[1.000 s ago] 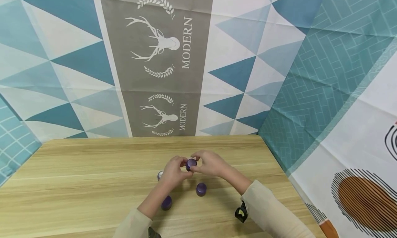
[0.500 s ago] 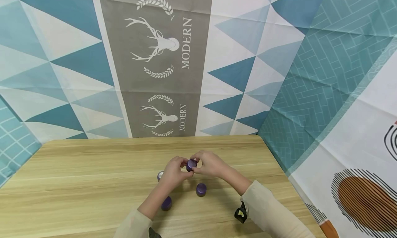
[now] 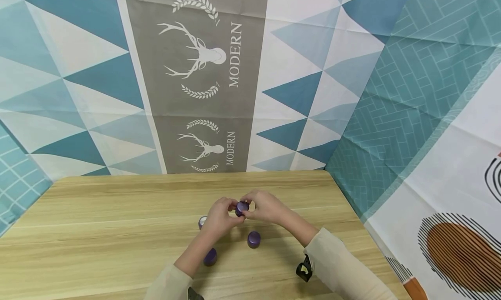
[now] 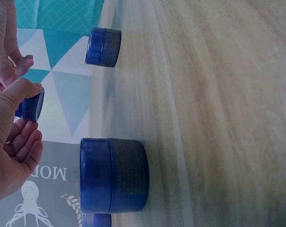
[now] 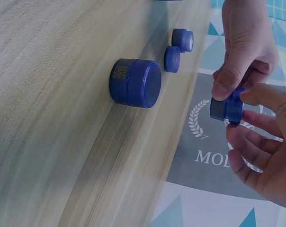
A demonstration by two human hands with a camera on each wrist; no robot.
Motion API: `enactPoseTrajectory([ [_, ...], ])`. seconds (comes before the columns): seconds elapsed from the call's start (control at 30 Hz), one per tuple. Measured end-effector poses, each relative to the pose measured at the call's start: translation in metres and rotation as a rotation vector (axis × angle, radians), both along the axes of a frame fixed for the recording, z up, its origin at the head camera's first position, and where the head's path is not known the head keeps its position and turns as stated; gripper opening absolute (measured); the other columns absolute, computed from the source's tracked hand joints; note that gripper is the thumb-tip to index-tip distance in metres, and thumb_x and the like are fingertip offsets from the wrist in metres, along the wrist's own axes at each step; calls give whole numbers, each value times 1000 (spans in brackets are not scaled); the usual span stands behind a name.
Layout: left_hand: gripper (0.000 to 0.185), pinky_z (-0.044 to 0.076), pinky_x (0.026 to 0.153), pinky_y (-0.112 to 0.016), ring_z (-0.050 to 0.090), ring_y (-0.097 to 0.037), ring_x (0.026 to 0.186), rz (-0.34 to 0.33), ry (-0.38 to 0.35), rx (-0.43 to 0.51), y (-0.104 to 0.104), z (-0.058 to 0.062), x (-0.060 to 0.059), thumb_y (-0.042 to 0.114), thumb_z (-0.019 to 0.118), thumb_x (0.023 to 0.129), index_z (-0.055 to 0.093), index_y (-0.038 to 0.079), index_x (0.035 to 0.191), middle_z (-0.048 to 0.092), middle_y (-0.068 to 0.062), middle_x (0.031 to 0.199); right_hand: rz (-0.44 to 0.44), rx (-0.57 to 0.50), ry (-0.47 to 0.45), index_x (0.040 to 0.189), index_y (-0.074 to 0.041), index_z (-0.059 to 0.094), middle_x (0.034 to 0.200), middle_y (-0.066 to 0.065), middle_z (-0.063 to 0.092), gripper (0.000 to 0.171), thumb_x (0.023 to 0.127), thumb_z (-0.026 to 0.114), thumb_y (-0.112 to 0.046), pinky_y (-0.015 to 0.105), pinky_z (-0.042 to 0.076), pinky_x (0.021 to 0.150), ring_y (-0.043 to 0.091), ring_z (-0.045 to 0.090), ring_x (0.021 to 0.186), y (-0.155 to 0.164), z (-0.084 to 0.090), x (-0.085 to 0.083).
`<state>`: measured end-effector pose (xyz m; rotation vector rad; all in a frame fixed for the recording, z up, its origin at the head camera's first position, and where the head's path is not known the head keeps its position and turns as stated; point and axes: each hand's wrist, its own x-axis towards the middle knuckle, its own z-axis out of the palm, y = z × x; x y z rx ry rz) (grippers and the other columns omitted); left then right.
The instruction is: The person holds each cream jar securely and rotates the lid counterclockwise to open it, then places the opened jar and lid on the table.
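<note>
Nothing much has moved since a second ago: both hands keep the small purple jar (image 3: 242,208) lifted above the table (image 3: 98,230). Left hand (image 3: 219,219) grips the base, right hand (image 3: 266,206) pinches the lid. Jar's axis lies roughly level, lid toward the right hand. Risk: fingertip-only hold, so a twist could slip and drop it onto the jar (image 3: 254,239) below.

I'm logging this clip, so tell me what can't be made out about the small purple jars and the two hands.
- Held jar: head view, too small, and the fingers of the left hand and right hand cover it; whether its lid is seated is unclear.
- Label on the near jar: right wrist view, blurred, unreadable.
- Jar behind the left hand: head view, mostly hidden.
- Bottom-edge jar: left wrist view, cut off.
</note>
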<state>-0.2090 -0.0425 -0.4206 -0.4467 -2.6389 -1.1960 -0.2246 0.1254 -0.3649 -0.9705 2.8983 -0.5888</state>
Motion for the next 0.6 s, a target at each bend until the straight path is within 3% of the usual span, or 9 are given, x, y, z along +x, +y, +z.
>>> enactPoseTrajectory([
  [0.13, 33, 50, 78, -35, 57, -17, 84, 5, -4, -3, 0, 0, 1, 18, 79, 67, 68, 3, 94, 62, -3, 87, 7, 25, 19, 115, -8, 65, 100, 3, 67, 38, 82, 70, -26, 26, 50, 76, 13, 61, 91, 0, 1, 0],
  [0.27, 35, 51, 80, -38, 59, -20, 86, 8, -17, 1, -1, 0, 1, 19, 79, 68, 67, 3, 96, 61, -4, 89, -29, 3, 7, 117, -6, 63, 100, 7, 67, 45, 82, 70, -33, 25, 49, 69, 15, 61, 85, 1, 1, 1],
  [0.4, 33, 52, 82, -38, 60, -21, 87, 5, -14, 11, 0, 0, 1, 20, 79, 69, 67, 3, 95, 62, -4, 89, -42, -21, -9, 111, -7, 67, 92, 5, 67, 37, 83, 69, -32, 22, 45, 64, 13, 58, 78, 1, 1, 0],
  [0.6, 32, 51, 80, -37, 59, -21, 87, -3, -16, 14, 1, 1, 1, 18, 78, 69, 68, 3, 95, 62, -4, 89, 7, -4, 3, 109, -8, 68, 92, 1, 67, 32, 82, 70, -24, 21, 46, 68, 10, 58, 82, 1, 1, 0],
])
